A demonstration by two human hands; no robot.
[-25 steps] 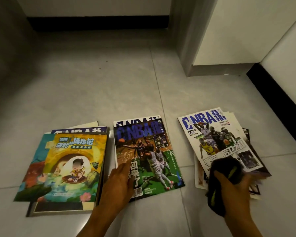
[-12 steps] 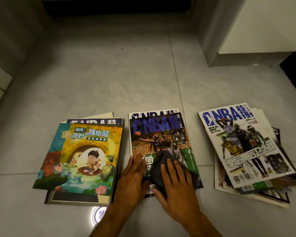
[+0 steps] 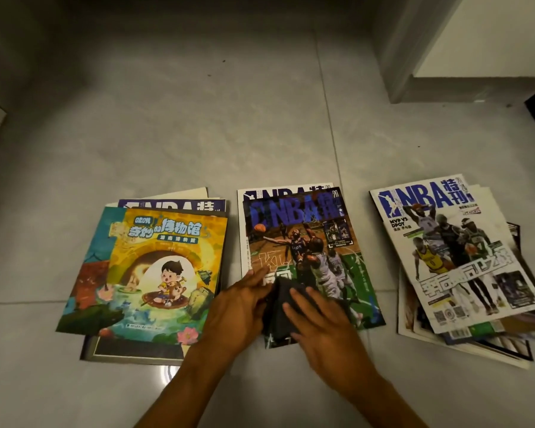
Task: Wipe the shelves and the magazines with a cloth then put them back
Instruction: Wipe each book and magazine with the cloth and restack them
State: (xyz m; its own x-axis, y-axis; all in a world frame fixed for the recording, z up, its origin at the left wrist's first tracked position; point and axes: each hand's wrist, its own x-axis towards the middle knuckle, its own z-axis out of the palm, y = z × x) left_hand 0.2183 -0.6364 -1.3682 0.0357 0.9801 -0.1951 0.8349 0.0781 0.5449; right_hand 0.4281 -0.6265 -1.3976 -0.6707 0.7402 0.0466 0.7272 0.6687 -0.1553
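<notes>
1. My right hand (image 3: 318,322) presses the dark cloth (image 3: 280,310) flat, fingers straight, on the middle magazine (image 3: 306,242)
2. My left hand (image 3: 238,313) steadies it, fingers extended
3. Side stacks, shelves and re-shelving seemingly remain

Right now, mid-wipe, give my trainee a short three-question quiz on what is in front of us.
1. True or false: the dark cloth lies on the middle magazine.
2. Which hand presses flat on the cloth? A) left hand B) right hand C) neither
3. Fill in: the picture book with the cartoon child tops the ____ pile on the floor.

Key: 1 true. 2 B; the left hand rests beside it at the cover's left edge, touching the cloth's side. 3 left; the untidy pile is on the right.
</notes>
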